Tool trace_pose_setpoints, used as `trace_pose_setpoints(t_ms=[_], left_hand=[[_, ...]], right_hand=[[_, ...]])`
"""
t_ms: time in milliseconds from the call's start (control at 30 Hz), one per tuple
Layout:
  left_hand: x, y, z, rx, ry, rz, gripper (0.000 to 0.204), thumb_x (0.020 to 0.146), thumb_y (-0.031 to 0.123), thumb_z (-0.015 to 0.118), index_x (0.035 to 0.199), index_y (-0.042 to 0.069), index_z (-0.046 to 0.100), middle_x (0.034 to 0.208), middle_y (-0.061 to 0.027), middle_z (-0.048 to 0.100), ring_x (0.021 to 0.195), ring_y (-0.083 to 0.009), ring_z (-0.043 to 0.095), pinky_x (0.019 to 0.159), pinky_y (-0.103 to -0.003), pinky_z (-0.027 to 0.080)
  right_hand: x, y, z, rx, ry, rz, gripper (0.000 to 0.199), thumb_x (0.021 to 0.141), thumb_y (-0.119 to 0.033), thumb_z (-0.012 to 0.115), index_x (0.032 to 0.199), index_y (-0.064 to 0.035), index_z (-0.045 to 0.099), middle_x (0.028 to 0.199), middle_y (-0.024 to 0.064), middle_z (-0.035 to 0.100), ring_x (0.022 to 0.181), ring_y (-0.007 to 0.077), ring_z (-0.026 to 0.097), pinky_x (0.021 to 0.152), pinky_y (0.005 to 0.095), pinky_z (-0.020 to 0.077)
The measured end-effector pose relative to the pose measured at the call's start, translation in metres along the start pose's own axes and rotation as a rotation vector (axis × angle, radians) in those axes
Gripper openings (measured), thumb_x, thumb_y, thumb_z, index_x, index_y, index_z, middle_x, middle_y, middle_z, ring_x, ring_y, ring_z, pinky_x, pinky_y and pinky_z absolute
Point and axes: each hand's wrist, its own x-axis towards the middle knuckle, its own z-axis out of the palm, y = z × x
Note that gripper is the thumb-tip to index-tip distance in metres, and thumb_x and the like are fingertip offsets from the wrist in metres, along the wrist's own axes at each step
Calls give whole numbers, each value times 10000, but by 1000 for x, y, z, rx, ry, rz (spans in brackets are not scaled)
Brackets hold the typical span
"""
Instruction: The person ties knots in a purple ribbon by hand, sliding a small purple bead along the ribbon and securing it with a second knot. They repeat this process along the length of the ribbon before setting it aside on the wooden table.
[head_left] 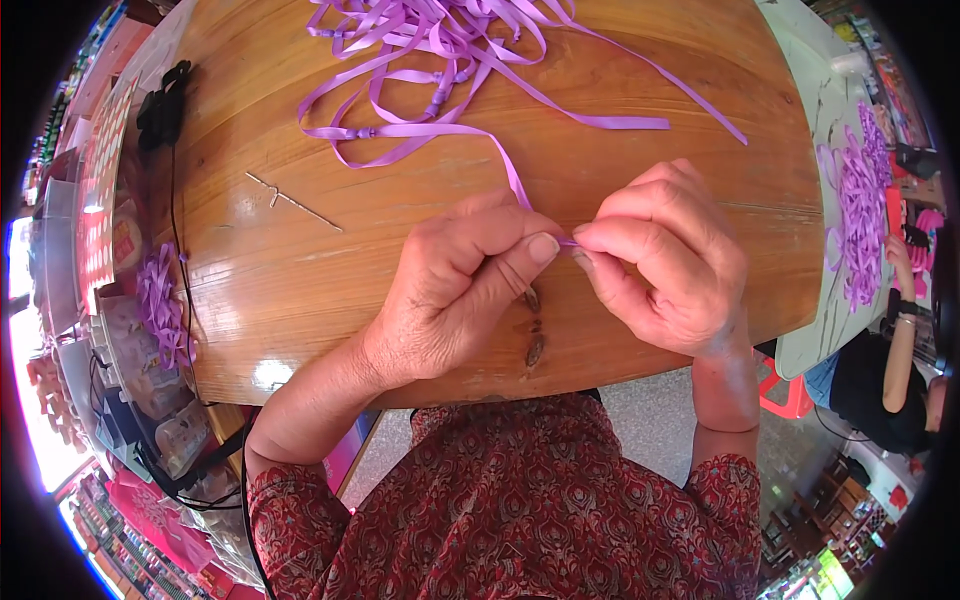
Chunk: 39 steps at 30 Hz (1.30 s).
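Observation:
A long purple ribbon [440,130] runs from a tangled heap at the table's far edge toward me. Both my hands pinch its near end over the wooden table [300,270]. My left hand [455,290] grips the ribbon between thumb and forefinger. Touching it fingertip to fingertip, my right hand [665,255] holds the same end from the right. The ribbon's tip is mostly hidden between my fingers. Several small knots show along the ribbon farther up.
A thin metal wire tool [292,201] lies left of my hands. A black cable and clip [165,105] sit at the table's left edge. Another person [895,350] sits at a neighbouring table with a heap of purple ribbons [862,215] at right.

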Motion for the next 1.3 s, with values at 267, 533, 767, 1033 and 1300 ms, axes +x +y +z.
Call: trace_pose_setpoints(t_ms=[267,533,767,1033,1300], left_hand=[[0,9,-6,-12,12,-72,133,937,78,549,877,-12,627,722,-41,521,681,-140,480,625,-267,399],[0,-4,-6,-143,79,-46,158,956,88,524,890,-9,630,745,-18,531,695,-97,466,637,-232,387],[-1,5,-5,-296,38,-229,188,971,114,510,912,-9,640,793,6,542,707,-59,444,635,-215,375],[-1,0,-4,-272,27,-181,174,962,113,529,888,1,640,757,12,508,674,-61,433,593,-219,360],[1,-7,-11,-107,105,-60,133,924,70,573,822,8,631,747,-1,520,675,-78,448,601,-225,369]], right_hand=[[0,1,-4,-32,21,52,206,625,53,711,757,-27,574,720,75,556,607,229,520,576,327,390],[0,4,-13,-30,-16,73,316,625,-3,749,920,5,635,853,107,603,725,247,560,645,338,439],[1,7,-11,-23,-55,38,418,616,-82,798,995,17,653,887,107,617,749,248,571,657,339,446],[-4,7,-3,2,-36,24,219,653,-44,764,847,1,671,729,52,580,648,201,524,595,321,382],[-5,6,-1,-69,-53,14,154,661,-30,750,777,-12,650,692,38,548,620,204,503,610,326,367]])
